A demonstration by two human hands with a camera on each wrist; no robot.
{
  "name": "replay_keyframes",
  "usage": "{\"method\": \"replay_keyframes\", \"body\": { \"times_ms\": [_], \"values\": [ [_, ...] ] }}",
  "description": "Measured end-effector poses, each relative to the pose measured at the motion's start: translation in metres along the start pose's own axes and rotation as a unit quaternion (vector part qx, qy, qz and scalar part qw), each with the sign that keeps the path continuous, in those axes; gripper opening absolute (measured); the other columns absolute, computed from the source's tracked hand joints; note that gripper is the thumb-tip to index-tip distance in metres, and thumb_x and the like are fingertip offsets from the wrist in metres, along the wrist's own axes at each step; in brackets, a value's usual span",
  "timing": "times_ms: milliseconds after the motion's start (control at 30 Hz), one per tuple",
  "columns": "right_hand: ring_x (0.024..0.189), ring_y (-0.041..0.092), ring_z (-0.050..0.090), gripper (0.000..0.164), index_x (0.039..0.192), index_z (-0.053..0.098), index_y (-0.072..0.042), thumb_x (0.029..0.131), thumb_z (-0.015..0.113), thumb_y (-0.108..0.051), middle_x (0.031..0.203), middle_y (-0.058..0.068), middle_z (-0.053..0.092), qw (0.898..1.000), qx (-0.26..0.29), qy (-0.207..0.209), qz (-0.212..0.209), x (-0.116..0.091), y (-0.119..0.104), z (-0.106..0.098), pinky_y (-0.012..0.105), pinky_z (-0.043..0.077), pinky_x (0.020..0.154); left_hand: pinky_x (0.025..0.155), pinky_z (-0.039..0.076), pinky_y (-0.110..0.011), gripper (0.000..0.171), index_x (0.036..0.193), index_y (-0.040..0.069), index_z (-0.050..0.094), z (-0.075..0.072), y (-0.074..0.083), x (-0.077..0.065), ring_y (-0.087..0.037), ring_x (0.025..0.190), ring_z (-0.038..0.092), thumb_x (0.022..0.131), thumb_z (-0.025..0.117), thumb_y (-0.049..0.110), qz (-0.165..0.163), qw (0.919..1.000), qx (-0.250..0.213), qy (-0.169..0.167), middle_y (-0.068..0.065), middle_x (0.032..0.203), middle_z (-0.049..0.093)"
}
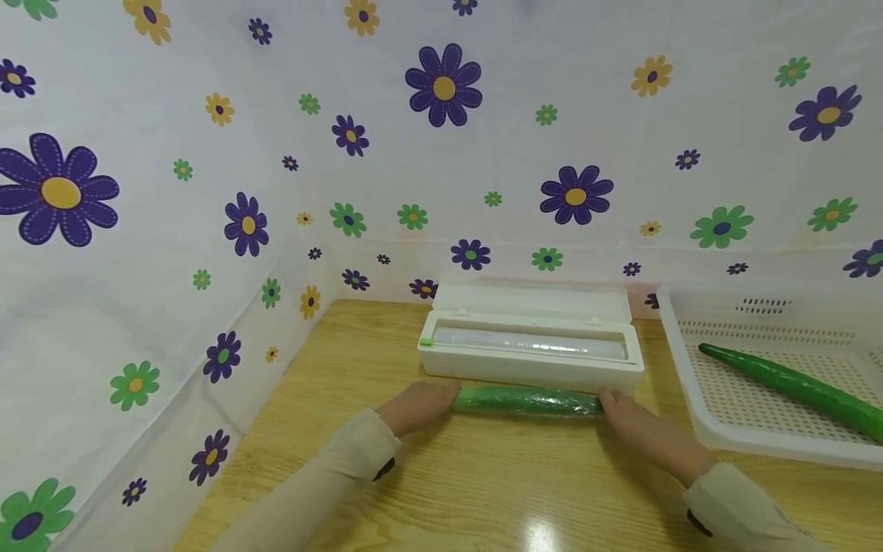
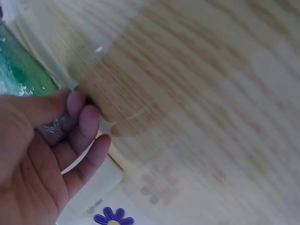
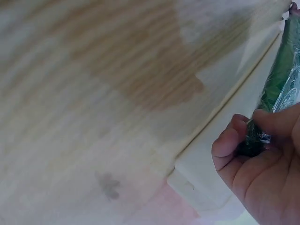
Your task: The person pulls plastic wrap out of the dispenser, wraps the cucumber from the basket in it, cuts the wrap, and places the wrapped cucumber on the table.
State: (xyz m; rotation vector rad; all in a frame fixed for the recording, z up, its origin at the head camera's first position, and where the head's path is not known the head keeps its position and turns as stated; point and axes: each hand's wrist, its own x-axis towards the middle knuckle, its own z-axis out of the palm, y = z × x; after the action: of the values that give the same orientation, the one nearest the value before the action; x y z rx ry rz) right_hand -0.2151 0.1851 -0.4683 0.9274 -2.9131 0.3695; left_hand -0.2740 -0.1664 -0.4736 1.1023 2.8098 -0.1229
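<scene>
A green cucumber (image 1: 527, 401) in shiny clear plastic film lies crosswise between my hands, low over the table in front of a white film box. At its left end my left hand (image 1: 422, 406) pinches the film between thumb and curled fingers, with crumpled film (image 2: 52, 127) showing under the thumb in the left wrist view. My right hand (image 1: 651, 433) holds the other end; seen from the right wrist, thumb and fingers close on bunched film (image 3: 265, 138) around the dark tip.
The white box (image 1: 531, 373) stands with its lid (image 1: 531, 300) raised, a roll of cling film (image 1: 531, 343) inside and a green slider (image 1: 427, 342) at its left. To the right, a white plastic basket (image 1: 697, 402) holds another cucumber (image 1: 793, 383). Flower-printed sheeting (image 1: 386, 176) borders the wooden table (image 1: 483, 491).
</scene>
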Motion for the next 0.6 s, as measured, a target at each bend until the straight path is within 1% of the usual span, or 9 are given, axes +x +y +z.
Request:
{"method": "replay_keyframes", "body": {
  "times_ms": [67,133,167,233,333,467,533,600],
  "values": [
    [0.087,0.028,0.06,0.016,0.103,0.041,0.004,0.089,0.044,0.011,0.09,0.013,0.054,1.0,0.017,0.0,-0.001,0.0002,-0.0006,0.0018,0.043,0.052,0.073,0.075,0.054,-0.031,0.008,0.104,0.011,0.046,0.0005,-0.0011,-0.0021,-0.017,0.085,0.065,0.1,0.039,0.014,-0.023,0.9979,-0.059,-0.011,-0.007,0.094,0.066],
    [0.092,0.033,0.061,0.018,0.108,0.041,0.006,0.09,0.045,0.011,0.096,0.017,0.055,1.0,0.028,0.001,-0.002,0.0003,-0.0003,0.0029,0.045,0.052,0.076,0.084,0.054,-0.036,0.012,0.109,0.012,0.044,0.0005,-0.0019,-0.0036,-0.02,0.096,0.065,0.1,0.038,0.017,-0.042,0.9936,-0.104,-0.019,-0.009,0.105,0.065],
    [0.095,0.035,0.061,0.021,0.111,0.041,0.007,0.091,0.045,0.01,0.1,0.019,0.056,0.999,0.033,0.0,0.003,0.0001,0.0002,0.0033,0.046,0.052,0.078,0.087,0.052,-0.037,0.014,0.113,0.013,0.043,0.0004,-0.002,-0.0039,-0.022,0.102,0.064,0.101,0.038,0.018,-0.048,0.991,-0.123,-0.02,-0.01,0.11,0.064],
    [0.097,0.035,0.061,0.024,0.115,0.042,0.005,0.092,0.047,0.006,0.105,0.02,0.056,0.999,0.041,-0.006,0.015,0.0002,0.0009,0.0031,0.046,0.052,0.079,0.093,0.05,-0.039,0.019,0.119,0.013,0.041,0.0004,-0.0022,-0.0045,-0.023,0.11,0.061,0.101,0.038,0.019,-0.054,0.9878,-0.145,-0.017,-0.01,0.118,0.062],
    [0.093,0.03,0.062,0.024,0.114,0.048,0.003,0.092,0.054,-0.002,0.105,0.016,0.057,0.999,0.041,-0.012,0.025,0.001,0.0017,0.003,0.041,0.054,0.076,0.093,0.05,-0.038,0.024,0.123,0.011,0.044,0.0012,-0.0025,-0.0044,-0.022,0.11,0.061,0.1,0.042,0.018,-0.048,0.989,-0.14,-0.005,-0.009,0.118,0.062],
    [0.085,0.022,0.062,0.025,0.108,0.057,0.004,0.087,0.063,-0.009,0.096,0.009,0.056,0.999,0.038,-0.017,0.031,0.0027,0.002,0.0042,0.035,0.053,0.071,0.088,0.052,-0.035,0.024,0.119,0.01,0.052,0.0018,-0.0023,-0.0042,-0.018,0.102,0.062,0.096,0.051,0.014,-0.044,0.9925,-0.113,0.013,-0.005,0.112,0.062],
    [0.085,0.021,0.061,0.027,0.108,0.058,0.004,0.086,0.065,-0.01,0.096,0.008,0.056,0.998,0.041,-0.019,0.036,0.0029,0.0017,0.0046,0.034,0.053,0.071,0.087,0.052,-0.035,0.026,0.119,0.01,0.054,0.0017,-0.0022,-0.0043,-0.017,0.101,0.061,0.094,0.055,0.015,-0.047,0.9934,-0.104,0.014,-0.004,0.112,0.062],
    [0.086,0.021,0.062,0.028,0.108,0.058,0.005,0.085,0.065,-0.01,0.096,0.009,0.056,0.998,0.04,-0.02,0.039,0.0031,0.0009,0.0043,0.034,0.053,0.072,0.086,0.051,-0.035,0.03,0.121,0.01,0.054,0.0016,-0.0025,-0.0045,-0.017,0.101,0.061,0.093,0.058,0.02,-0.051,0.9934,-0.103,0.012,-0.004,0.113,0.061]
  ]
}}
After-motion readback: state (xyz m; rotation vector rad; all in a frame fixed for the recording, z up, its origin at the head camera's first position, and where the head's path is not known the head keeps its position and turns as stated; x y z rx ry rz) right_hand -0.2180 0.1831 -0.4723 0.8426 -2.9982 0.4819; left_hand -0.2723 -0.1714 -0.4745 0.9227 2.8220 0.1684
